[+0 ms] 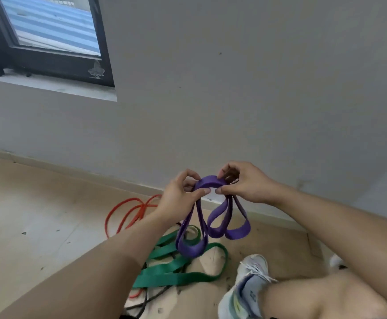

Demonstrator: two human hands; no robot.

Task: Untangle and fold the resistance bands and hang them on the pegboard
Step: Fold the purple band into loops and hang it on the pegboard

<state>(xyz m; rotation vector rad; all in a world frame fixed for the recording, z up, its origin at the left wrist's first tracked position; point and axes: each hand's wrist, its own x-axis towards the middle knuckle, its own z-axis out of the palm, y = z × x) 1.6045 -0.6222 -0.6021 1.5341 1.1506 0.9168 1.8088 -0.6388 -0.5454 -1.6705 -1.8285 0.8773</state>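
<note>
Both forearms reach in from the bottom edge; left hand [180, 196] and right hand [242, 183] pinch the purple band [208, 181] top, mid-frame. Its folded loops hang below both hands. Green band [176, 276] and red band [128, 211] lie on the floor [38, 215], lower centre.

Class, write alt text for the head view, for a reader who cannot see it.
Two hands hold a folded purple band up in front of a grey wall, the left hand and right hand pinching its top while its loops hang. Below on the floor lie a green band and a red band, beside a white shoe.
</note>
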